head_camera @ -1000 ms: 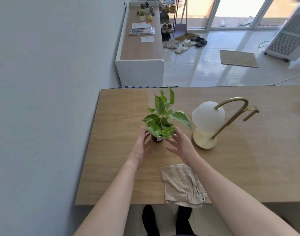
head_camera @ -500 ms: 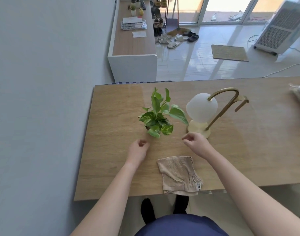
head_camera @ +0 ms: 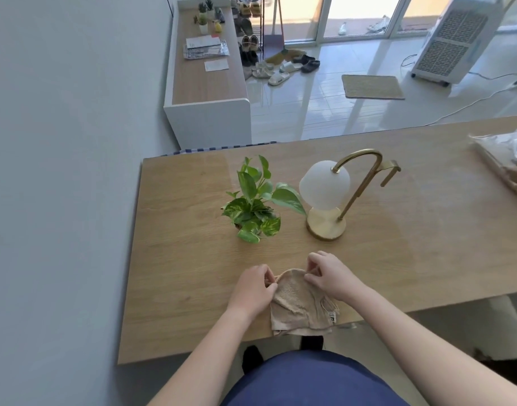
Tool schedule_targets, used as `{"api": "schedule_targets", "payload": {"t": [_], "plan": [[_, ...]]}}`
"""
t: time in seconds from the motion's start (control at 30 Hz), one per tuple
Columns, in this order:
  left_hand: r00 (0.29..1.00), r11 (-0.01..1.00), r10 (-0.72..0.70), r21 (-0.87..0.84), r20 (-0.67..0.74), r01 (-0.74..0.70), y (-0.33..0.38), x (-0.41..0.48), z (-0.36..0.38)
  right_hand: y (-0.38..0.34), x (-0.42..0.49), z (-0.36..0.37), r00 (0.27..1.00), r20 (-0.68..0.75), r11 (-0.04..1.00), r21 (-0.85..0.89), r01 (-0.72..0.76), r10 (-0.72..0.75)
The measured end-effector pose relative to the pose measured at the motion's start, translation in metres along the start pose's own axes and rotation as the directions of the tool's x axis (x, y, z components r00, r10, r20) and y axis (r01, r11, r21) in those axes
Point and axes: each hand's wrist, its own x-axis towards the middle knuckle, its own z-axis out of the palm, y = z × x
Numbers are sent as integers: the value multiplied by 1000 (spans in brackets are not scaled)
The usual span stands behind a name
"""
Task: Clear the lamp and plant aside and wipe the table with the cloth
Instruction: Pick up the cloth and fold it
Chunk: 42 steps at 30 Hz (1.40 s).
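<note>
A beige cloth (head_camera: 301,306) lies folded at the near edge of the wooden table (head_camera: 178,259). My left hand (head_camera: 254,288) pinches its far left corner and my right hand (head_camera: 329,275) pinches its far right corner, lifting that edge slightly. Beyond the cloth stands a small green potted plant (head_camera: 255,205), its pot mostly hidden by leaves. To its right stands a lamp (head_camera: 327,197) with a white globe shade, a curved brass arm and a round brass base.
A clear plastic package (head_camera: 506,159) lies at the table's far right edge. A grey wall (head_camera: 60,171) borders the table's left side. Past the table are a low white bench (head_camera: 207,83), shoes, a doormat and an air cooler (head_camera: 453,39) on the tiled floor.
Both hands have left the plant and drawn back toward me. They now grip the cloth's far corners. Plant and lamp have stayed put.
</note>
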Motion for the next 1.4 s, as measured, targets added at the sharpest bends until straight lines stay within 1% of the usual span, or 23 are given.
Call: {"api": "schedule_targets", "payload": {"t": [0.13,0.3,0.37,0.5,0.67,0.8,0.87,0.97,1.1,1.3,1.4], "plan": [[999,997,8,-74,33,-6,-6,-2,-1,3,-1,-3,1000,13,1000,27,-15,14],[999,993,42,-115,34,-38,-10,-4,-2,7,2,-10,999,38,999,35,-19,17],[998,992,45,-119,34,-41,-12,-4,-3,6,5,-12,999,41,1000,15,-16,15],[999,991,32,-134,44,-26,-13,-1,-9,3,11,-15,996,88,996,-84,14,-7],[999,999,-1,-39,53,3,-9,3,-14,-2,19,-17,990,143,986,-164,24,-1],[997,1000,-12,-25,81,14,-10,5,-19,-5,21,-20,983,181,981,-193,36,0],[994,999,9,-41,112,-4,-11,5,-22,-6,20,-22,979,206,978,-205,48,-5],[988,995,91,-60,125,-84,-11,1,-28,-6,19,-27,971,238,975,-216,49,4],[981,982,171,-101,92,-161,-8,-6,-36,-6,14,-34,963,271,990,-135,48,-10],[974,958,216,-207,72,-197,-4,-24,-57,-7,-12,-52,968,232,988,143,59,-91],[969,945,240,-244,60,-219,-3,-33,-74,-13,-24,-54,965,228,974,210,83,-132]]}}
